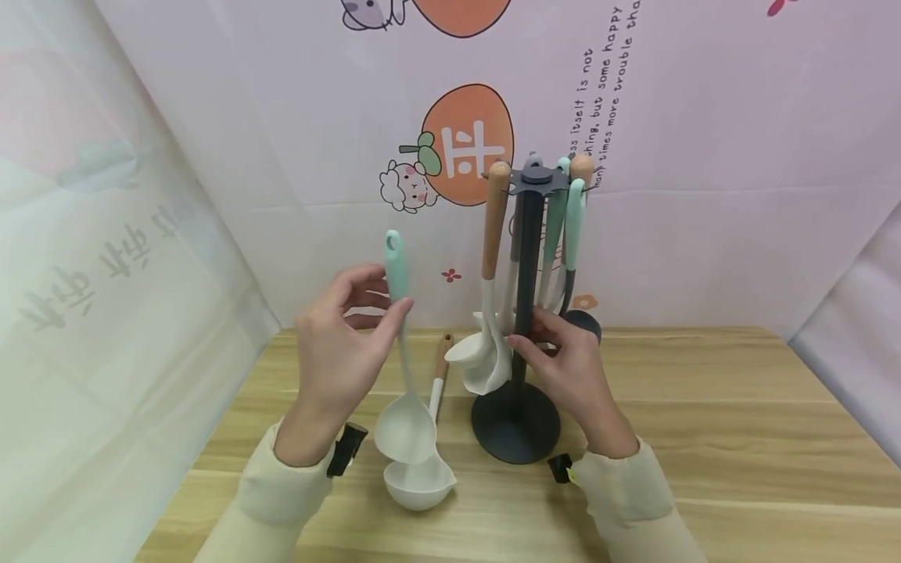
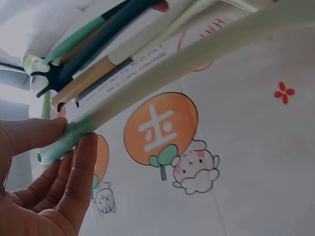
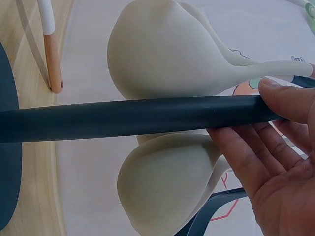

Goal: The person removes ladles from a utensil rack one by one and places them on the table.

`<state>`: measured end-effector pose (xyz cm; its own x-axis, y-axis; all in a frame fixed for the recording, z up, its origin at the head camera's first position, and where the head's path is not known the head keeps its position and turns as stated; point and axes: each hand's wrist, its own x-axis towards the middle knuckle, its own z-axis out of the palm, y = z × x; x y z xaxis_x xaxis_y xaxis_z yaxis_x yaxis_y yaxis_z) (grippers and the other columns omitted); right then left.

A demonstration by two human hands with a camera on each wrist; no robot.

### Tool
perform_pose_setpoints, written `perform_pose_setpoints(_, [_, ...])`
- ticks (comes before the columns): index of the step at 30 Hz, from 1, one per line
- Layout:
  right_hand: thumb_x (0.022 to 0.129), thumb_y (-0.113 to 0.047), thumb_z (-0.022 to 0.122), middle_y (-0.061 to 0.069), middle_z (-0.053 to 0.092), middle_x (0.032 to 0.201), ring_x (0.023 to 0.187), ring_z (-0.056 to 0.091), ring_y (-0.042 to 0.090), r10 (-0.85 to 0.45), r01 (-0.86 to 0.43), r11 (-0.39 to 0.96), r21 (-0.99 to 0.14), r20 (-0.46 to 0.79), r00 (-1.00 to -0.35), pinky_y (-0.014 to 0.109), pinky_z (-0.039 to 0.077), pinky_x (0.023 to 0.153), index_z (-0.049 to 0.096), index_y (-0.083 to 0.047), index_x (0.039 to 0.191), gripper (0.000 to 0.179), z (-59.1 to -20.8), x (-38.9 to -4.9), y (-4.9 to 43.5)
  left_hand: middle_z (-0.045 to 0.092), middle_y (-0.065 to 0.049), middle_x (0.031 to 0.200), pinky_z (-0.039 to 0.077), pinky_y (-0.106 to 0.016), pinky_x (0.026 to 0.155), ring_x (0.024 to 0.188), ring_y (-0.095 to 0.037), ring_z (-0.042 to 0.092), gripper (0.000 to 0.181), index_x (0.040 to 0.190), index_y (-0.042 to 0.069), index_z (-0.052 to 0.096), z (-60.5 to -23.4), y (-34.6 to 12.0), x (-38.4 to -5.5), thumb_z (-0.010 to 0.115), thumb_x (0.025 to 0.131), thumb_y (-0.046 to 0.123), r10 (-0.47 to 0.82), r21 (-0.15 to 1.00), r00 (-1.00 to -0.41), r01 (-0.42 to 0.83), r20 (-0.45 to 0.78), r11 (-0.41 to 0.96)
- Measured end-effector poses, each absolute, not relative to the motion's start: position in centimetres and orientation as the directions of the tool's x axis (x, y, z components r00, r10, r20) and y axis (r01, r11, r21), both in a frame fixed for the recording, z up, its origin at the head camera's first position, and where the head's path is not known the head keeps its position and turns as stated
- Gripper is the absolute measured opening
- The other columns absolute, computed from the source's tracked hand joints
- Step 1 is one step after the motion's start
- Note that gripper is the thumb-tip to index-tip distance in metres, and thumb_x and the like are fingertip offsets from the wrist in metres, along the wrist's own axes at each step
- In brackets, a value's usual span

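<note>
My left hand [image 1: 341,340] pinches the mint-green handle [image 1: 396,270] of a white ladle [image 1: 406,428] between thumb and fingers, left of the stand. The ladle hangs upright, bowl down. In the left wrist view, thumb and fingertips sit on opposite sides of the handle [image 2: 74,140]. My right hand [image 1: 572,367] holds the black pole [image 1: 524,281] of a utensil stand [image 1: 517,438]; in the right wrist view its thumb and fingers lie round the pole [image 3: 147,118]. Several utensils hang from the stand's top, among them a white ladle with a wooden handle [image 1: 495,227] and others with mint or grey handles.
Another white ladle [image 1: 420,489] with a wooden handle lies on the wooden table [image 1: 704,438], its bowl partly behind the held one. A black utensil head [image 1: 584,322] hangs behind my right hand. A printed cloth [image 1: 317,156] backs the table.
</note>
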<state>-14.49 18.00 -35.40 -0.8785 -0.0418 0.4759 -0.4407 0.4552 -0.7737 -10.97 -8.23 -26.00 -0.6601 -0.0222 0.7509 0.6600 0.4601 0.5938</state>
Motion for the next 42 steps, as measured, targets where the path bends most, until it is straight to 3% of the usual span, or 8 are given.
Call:
perform_pose_setpoints(7, [0.094,-0.007,0.08,0.015,0.078,0.104,0.098,0.079,0.03,-0.035,-0.448,0.458,-0.768,0.487,-0.873,0.04,0.068,0.08,0.073,-0.004,0.124,0.031,-35.5,-14.5,18.2,0.078,-0.02,0.102,0.059,-0.008,0.07,0.081,-0.03,0.079,0.036,0.116,-0.008,0.07,-26.5,-9.9,-11.8,0.083,0.083,-0.007,0.036,0.499,-0.61,0.68,0.792,0.537])
perform_pose_setpoints(12, [0.094,-0.007,0.079,0.015,0.078,0.103,0.098,0.079,0.03,-0.033,-0.451,0.455,-0.768,0.492,-0.87,0.042,0.068,0.08,0.073,-0.004,0.123,0.03,-35.3,-14.5,18.3,0.078,-0.021,0.103,0.055,-0.003,0.069,0.08,-0.031,0.079,0.03,0.111,-0.008,0.072,-27.0,-10.8,-12.5,0.083,0.083,-0.006,0.059,0.47,-0.614,0.66,0.787,0.586])
perform_pose_setpoints(17, [0.094,-0.007,0.079,0.015,0.078,0.102,0.098,0.08,0.029,-0.029,-0.452,0.456,-0.767,0.495,-0.869,0.042,0.068,0.08,0.073,-0.004,0.122,0.029,-35.3,-14.5,18.4,0.078,-0.02,0.102,0.057,-0.007,0.065,0.078,-0.03,0.079,0.027,0.108,-0.006,0.073,-27.9,-11.6,-13.8,0.084,0.084,-0.003,0.076,0.48,-0.669,0.603,0.74,0.638])
perform_pose_setpoints(22, [0.093,-0.007,0.08,0.014,0.078,0.102,0.096,0.079,0.028,-0.024,-0.451,0.454,-0.768,0.496,-0.868,0.039,0.068,0.079,0.073,-0.004,0.121,0.029,-35.4,-14.5,18.5,0.078,-0.02,0.1,0.067,-0.034,0.065,0.077,-0.032,0.079,0.024,0.106,-0.006,0.074,-29.0,-12.5,-15.6,0.082,0.085,0.0,0.074,0.51,-0.747,0.519,0.661,0.686])
perform_pose_setpoints(25, [0.093,-0.007,0.08,0.014,0.079,0.102,0.097,0.079,0.028,-0.023,-0.451,0.451,-0.77,0.495,-0.868,0.039,0.068,0.08,0.073,-0.004,0.121,0.029,-35.4,-14.5,18.5,0.078,-0.021,0.099,0.067,-0.044,0.068,0.078,-0.034,0.079,0.022,0.106,-0.005,0.074,-29.8,-12.9,-16.6,0.081,0.086,0.001,0.075,0.522,-0.791,0.469,0.608,0.712])
perform_pose_setpoints(32, [0.093,-0.007,0.08,0.015,0.079,0.103,0.098,0.08,0.029,-0.03,-0.452,0.448,-0.771,0.493,-0.87,0.034,0.068,0.079,0.073,-0.003,0.122,0.03,-35.4,-14.5,18.3,0.079,-0.02,0.102,0.067,-0.044,0.07,0.081,-0.032,0.08,0.021,0.109,-0.002,0.074,-31.4,-13.1,-18.0,0.078,0.091,0.008,0.067,0.557,-0.88,0.355,0.47,0.751])
perform_pose_setpoints(42, [0.093,-0.007,0.08,0.015,0.078,0.104,0.098,0.079,0.03,-0.04,-0.452,0.441,-0.776,0.486,-0.873,0.04,0.068,0.08,0.072,-0.002,0.124,0.032,-35.5,-14.5,18.0,0.078,-0.024,0.103,0.067,-0.039,0.069,0.088,-0.033,0.08,0.025,0.113,-0.006,0.073,-33.3,-12.9,-19.6,0.074,0.093,0.007,0.078,0.591,-0.934,0.283,0.348,0.756])
